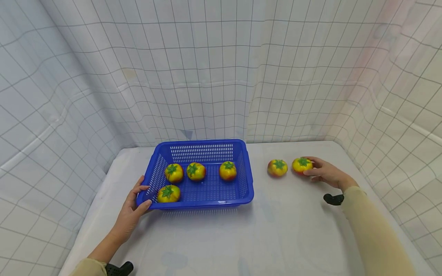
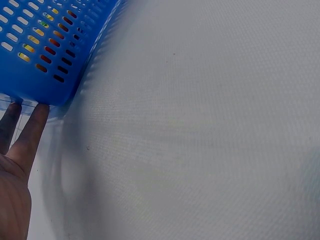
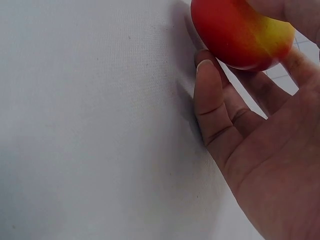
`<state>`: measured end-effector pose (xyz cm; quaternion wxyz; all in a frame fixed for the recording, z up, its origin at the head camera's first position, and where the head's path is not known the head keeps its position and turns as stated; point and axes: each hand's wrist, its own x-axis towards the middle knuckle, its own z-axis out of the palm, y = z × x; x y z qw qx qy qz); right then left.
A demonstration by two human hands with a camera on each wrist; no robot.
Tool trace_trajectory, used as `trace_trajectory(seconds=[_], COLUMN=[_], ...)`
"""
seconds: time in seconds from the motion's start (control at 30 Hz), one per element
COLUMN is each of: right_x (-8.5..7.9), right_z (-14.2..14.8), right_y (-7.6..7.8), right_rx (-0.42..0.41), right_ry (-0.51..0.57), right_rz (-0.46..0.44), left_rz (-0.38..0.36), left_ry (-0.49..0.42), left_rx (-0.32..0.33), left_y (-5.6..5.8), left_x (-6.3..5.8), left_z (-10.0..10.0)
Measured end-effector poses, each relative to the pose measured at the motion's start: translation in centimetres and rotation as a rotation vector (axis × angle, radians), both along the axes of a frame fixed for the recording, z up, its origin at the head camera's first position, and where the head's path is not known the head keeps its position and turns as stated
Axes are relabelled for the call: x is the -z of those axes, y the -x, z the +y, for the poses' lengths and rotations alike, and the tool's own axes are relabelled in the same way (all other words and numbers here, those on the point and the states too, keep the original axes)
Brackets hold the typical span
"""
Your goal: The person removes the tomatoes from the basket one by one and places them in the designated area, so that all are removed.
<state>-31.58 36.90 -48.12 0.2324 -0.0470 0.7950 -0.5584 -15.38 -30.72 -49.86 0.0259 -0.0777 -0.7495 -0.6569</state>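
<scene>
A blue plastic basket (image 1: 207,204) with slotted walls stands on the white table. Inside are several yellow-and-red fruits (image 1: 196,171) with green leafy caps, like persimmons or tomatoes. My left hand (image 1: 127,218) holds the basket's front left corner, thumb on the front rim and fingers on the left rim. To the right of the basket, my right hand (image 1: 326,173) grips another such fruit (image 1: 301,165) from its right side. Its red and yellow underside shows in the right wrist view, between thumb and fingers. A further fruit (image 1: 277,168) lies just left of the gripped one.
White cloth covers the table (image 1: 276,234). Grid-patterned curtains (image 1: 214,76) hang behind it and along both sides. The basket's back rim is close to the rear curtain. A dark strap piece (image 1: 333,199) sticks out from the right wrist.
</scene>
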Motion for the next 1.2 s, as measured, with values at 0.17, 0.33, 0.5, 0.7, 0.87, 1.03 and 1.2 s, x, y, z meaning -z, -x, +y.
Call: trace_trajectory(seconds=[0.17, 0.33, 0.5, 0.7, 0.87, 1.03, 1.2], right_x=[-0.19, -0.17, -0.01, 0.09, 0.07, 0.18, 0.35], right_z=[-0.11, -0.15, -0.15, -0.19, -0.31, -0.29, -0.26], right_y=[-0.02, -0.03, -0.03, 0.06, 0.06, 0.15, 0.24], right_rx=[0.0, 0.001, 0.001, 0.002, 0.001, 0.0, -0.002], right_ry=[-0.004, -0.015, -0.025, -0.026, -0.032, -0.038, -0.051], right_rz=[-0.003, 0.0, 0.003, 0.005, 0.003, 0.008, 0.013], left_rz=[-0.002, -0.003, -0.002, -0.001, -0.002, -0.001, 0.002], left_ry=[-0.002, 0.001, 0.006, 0.009, 0.005, -0.007, -0.011], left_rx=[0.001, 0.007, 0.008, 0.009, 0.008, 0.012, 0.015], left_y=[0.0, -0.02, -0.07, -0.08, -0.05, -0.01, -0.01], left_x=[-0.02, -0.06, -0.11, -0.09, -0.05, -0.01, 0.0], left_z=[-0.03, -0.03, -0.02, -0.04, -0.07, -0.09, -0.1])
